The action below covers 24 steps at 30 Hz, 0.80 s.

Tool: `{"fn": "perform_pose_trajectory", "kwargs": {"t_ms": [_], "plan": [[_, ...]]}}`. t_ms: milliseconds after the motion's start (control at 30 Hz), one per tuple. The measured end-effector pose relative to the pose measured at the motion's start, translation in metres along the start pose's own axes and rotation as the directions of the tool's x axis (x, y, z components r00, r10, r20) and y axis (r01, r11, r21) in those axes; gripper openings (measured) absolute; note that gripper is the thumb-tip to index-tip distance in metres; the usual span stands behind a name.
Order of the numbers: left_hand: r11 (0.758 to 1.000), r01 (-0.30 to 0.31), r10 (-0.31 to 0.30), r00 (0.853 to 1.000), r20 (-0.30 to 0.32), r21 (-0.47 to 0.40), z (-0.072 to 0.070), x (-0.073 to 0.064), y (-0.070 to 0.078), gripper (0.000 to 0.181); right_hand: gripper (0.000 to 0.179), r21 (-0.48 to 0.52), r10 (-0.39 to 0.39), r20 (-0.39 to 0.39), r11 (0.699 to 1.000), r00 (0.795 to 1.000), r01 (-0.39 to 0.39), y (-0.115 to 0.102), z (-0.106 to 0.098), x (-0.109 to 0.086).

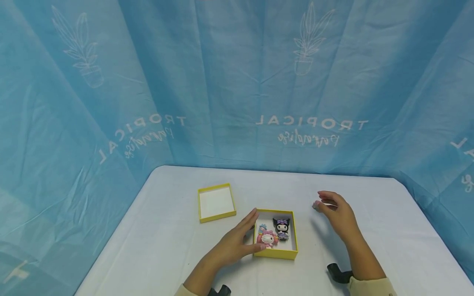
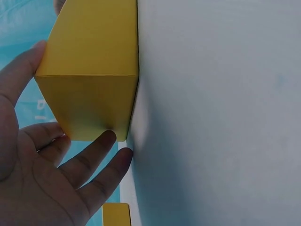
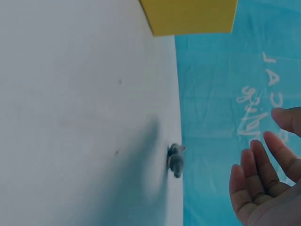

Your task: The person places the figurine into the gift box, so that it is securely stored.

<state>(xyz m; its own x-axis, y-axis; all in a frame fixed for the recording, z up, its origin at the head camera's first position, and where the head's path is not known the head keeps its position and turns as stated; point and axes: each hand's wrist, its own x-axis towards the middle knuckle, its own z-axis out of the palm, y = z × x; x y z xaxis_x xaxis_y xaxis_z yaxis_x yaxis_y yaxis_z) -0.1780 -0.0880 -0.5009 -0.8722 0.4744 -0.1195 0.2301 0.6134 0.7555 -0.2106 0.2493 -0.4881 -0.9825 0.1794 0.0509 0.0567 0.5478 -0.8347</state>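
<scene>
Fingers of the left hand [image 1: 234, 245] are spread and nearly straight along the left wall of the yellow box [image 1: 275, 254], the thumb at its near rim, the hand covering its near-left corner. Inside the box are a pink figure [image 1: 268, 238], a small blue figure [image 1: 262, 227] and a black-and-purple figure [image 1: 282, 229]; left of it and farther back lies a lid [image 1: 217, 202], inner side up. Right of the box, about level with its far rim, is a small greyish figurine [image 3: 176, 161], near the right hand [image 1: 340, 218], whose thumb and fingers are parted and clear of it.
</scene>
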Motion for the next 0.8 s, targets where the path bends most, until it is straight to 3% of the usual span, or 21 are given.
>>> {"fn": "perform_pose_trajectory", "kwargs": {"t_ms": [333, 567, 800], "plan": [[1.0, 0.004, -0.003, 1.0, 0.01, -0.011, -0.001, -0.001, 0.001, 0.095, 0.051, -0.021, 0.076, 0.047, 0.997, 0.996, -0.075, 0.018, -0.003, 0.008], [1.0, -0.001, 0.001, 1.0, 0.005, -0.012, -0.002, -0.001, 0.0, 0.094, 0.062, -0.009, 0.174, 0.133, 0.985, 0.976, -0.174, 0.025, -0.006, 0.009], [0.999, -0.019, 0.019, 1.0, 0.005, -0.028, 0.0, 0.001, -0.002, 0.096, 0.065, -0.02, 0.217, 0.179, 0.976, 0.96, -0.217, 0.031, -0.006, 0.01]]}}
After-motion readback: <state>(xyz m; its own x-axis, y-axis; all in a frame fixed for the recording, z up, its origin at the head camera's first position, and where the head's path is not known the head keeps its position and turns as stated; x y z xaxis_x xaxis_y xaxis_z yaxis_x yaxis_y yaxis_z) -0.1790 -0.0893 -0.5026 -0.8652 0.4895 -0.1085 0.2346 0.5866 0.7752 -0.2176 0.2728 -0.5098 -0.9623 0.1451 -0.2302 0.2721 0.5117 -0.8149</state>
